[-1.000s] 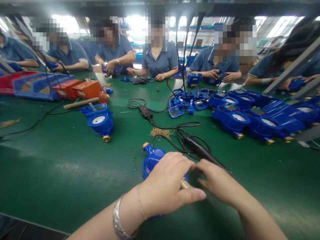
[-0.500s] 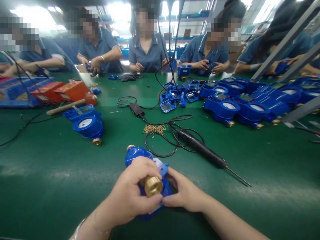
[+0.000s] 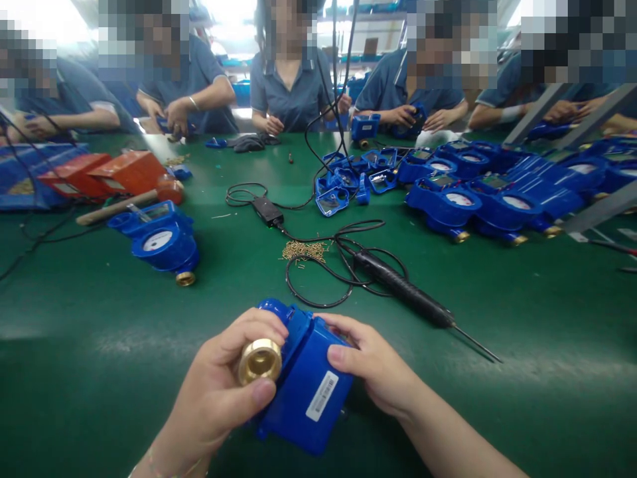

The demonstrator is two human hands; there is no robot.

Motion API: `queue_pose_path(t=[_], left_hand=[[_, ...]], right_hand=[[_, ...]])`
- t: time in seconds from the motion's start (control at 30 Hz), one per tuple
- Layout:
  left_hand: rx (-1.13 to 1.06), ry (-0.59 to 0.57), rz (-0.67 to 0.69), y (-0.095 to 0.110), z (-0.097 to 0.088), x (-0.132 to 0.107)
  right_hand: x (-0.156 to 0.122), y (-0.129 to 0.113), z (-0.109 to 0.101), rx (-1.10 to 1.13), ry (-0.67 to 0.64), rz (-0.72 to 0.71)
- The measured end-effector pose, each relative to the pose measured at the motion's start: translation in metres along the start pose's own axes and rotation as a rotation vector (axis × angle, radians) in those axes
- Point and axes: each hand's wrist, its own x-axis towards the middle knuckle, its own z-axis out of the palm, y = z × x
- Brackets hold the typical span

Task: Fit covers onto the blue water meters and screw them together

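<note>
Between my two hands is a blue water meter [image 3: 311, 392], tilted so that a flat blue side with a white barcode label [image 3: 322, 396] faces me. My left hand [image 3: 226, 378] is wrapped round its body beside the brass threaded end [image 3: 259, 362], the thumb near the brass rim. On the other side my right hand [image 3: 373, 362] grips the box part, thumb on the near face and fingers behind it. Beyond the hands lie a pile of small brass screws [image 3: 303, 251] and a black electric screwdriver [image 3: 403, 289] with its bit pointing right.
At the left stands another water meter [image 3: 162, 242], near a mallet [image 3: 124, 202] and orange boxes [image 3: 124, 174]. Blue covers [image 3: 332, 199] and several meters [image 3: 455, 199] sit at the back right. A black cable [image 3: 318, 305] loops across the green table [image 3: 99, 372]. Co-workers sit opposite.
The water meter has been turned over in my hands, so its labelled flat side now shows. My left hand and the brass end have shifted left. The screwdriver lies still.
</note>
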Motion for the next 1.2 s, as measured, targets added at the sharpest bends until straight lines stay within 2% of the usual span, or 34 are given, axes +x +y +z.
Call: queue_pose_path(t=[0.4, 0.53, 0.73, 0.83, 0.97, 1.03, 1.1, 1.17, 1.2], left_hand=[[0.145, -0.016, 0.054, 0.006, 0.011, -0.002], [0.201, -0.048, 0.119, 0.008, 0.014, -0.006], [0.255, -0.007, 0.159, 0.007, 0.027, -0.008], [0.281, -0.008, 0.191, 0.008, 0.040, -0.004], [0.329, -0.058, 0.268, 0.006, 0.059, -0.003], [0.333, -0.006, 0.324, 0.002, 0.067, -0.008], [0.383, 0.133, 0.415, -0.003, 0.073, -0.017], [0.474, 0.280, 0.579, -0.008, 0.076, -0.028], [0.526, 0.316, 0.663, -0.010, 0.075, -0.033]], right_hand=[[0.002, -0.001, 0.000, 0.032, 0.035, 0.009], [0.003, -0.001, -0.003, 0.025, 0.035, 0.017], [0.002, -0.002, -0.008, -0.035, 0.024, -0.024], [0.000, -0.009, -0.016, -0.157, 0.003, -0.070], [0.001, -0.023, -0.029, -0.504, -0.001, -0.103], [0.002, -0.026, -0.035, -0.527, 0.047, -0.048], [0.003, -0.025, -0.040, -0.428, 0.085, 0.000], [0.004, -0.021, -0.045, -0.336, 0.100, 0.023], [0.005, -0.019, -0.048, -0.311, 0.103, 0.027]])
